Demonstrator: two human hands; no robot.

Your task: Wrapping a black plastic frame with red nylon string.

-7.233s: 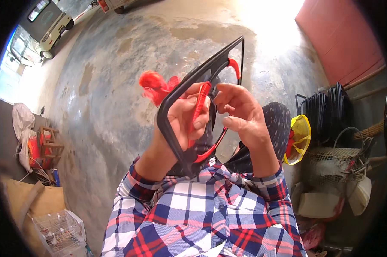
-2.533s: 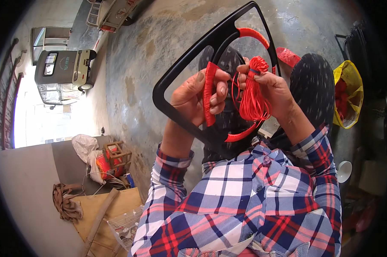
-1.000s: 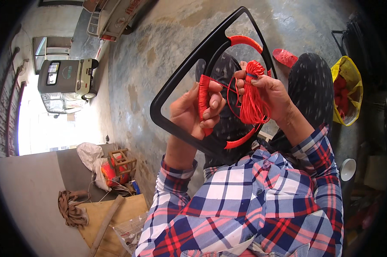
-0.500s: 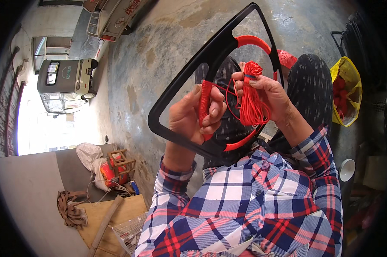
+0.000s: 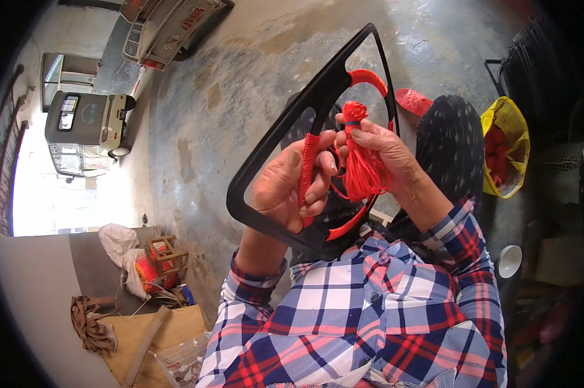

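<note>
Head view, looking down. Left hand: fingers curled round the straight, red-cord-wrapped grip of a black, rounded-triangular frame, which is held tilted above the lap. Grip is pinched between thumb and fingers. Right hand: thumb and fingers pinch the upper part of a hank of glossy red cord, bound near its top with a dark blue tie; the loops hang below the fingers. Hank is just right of the grip, over the frame's opening as seen from here. A thin red strand shows between the two hands; its exact path cannot be made out. Two curved frame sections, upper and lower, also carry red wrapping.

Surroundings: flecked dark trousers under the work; red shoe beside the right knee; to the right, an open yellow bag containing red material. White round bowl near the right sleeve. Far left, a grey-and-beige small vehicle on the concrete floor.
</note>
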